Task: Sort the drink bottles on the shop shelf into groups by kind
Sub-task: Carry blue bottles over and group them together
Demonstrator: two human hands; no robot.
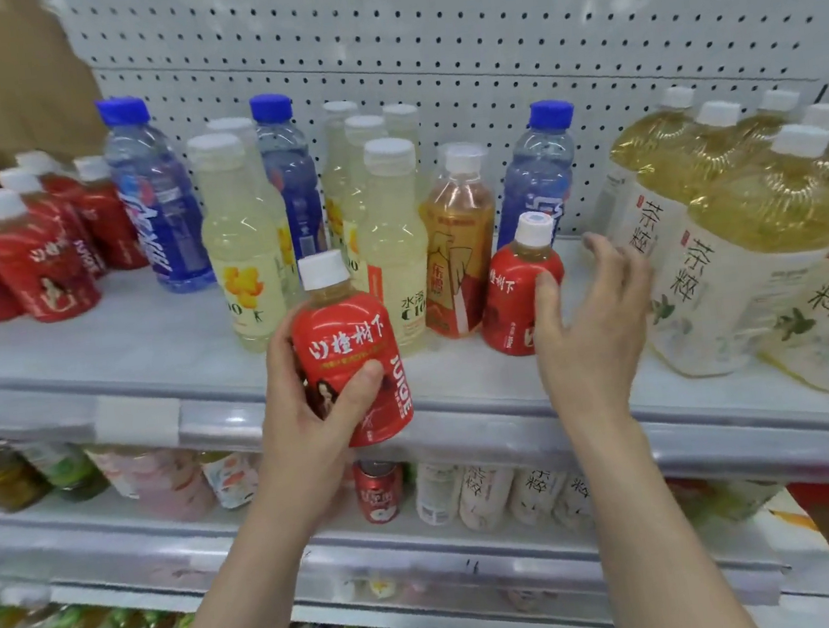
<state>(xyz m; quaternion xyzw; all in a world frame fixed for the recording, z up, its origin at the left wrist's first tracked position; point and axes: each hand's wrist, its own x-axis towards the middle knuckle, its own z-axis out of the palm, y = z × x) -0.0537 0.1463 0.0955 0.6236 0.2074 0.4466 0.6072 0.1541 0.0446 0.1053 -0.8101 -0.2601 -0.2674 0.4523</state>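
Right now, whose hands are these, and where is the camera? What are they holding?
There is no machine here, just a person sorting drinks in a shop. The camera sits on the person's head, so you see what they see: their own two hands from above. The left hand holds a small red juice bottle in front of the shelf. The right hand is open, with its thumb against a second red juice bottle that stands on the shelf. More red juice bottles stand together at the far left. In the middle, blue-capped bottles, pale yellow bottles and one orange bottle are mixed. Big golden tea bottles stand on the right.
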